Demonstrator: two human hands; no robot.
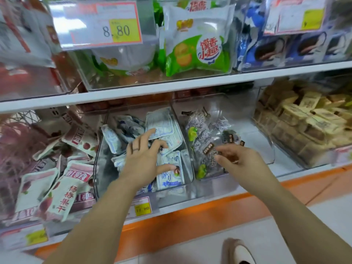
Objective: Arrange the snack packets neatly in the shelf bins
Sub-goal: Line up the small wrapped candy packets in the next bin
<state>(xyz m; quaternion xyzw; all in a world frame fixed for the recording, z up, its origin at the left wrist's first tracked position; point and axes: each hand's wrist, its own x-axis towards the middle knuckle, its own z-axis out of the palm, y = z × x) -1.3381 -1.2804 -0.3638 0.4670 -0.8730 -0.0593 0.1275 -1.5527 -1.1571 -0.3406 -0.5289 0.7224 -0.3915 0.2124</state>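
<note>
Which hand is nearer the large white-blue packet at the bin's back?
Left. The left hand touches the large white-blue packet with a fingertip; the right hand is at the dark packets in the next bin.

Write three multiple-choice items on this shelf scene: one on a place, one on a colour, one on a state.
1. The left hand reaches into the bin of: A. white-and-blue packets; B. tan packets; C. green packets.
2. The shelf base is: A. blue; B. orange; C. black.
3. The left hand's fingers are: A. clenched in a fist; B. spread over packets; C. lifting a packet out.
Answers: A, its fingers lie on those packets; B, an orange strip runs below the bins; B, the fingers are spread, touching packets.
</note>
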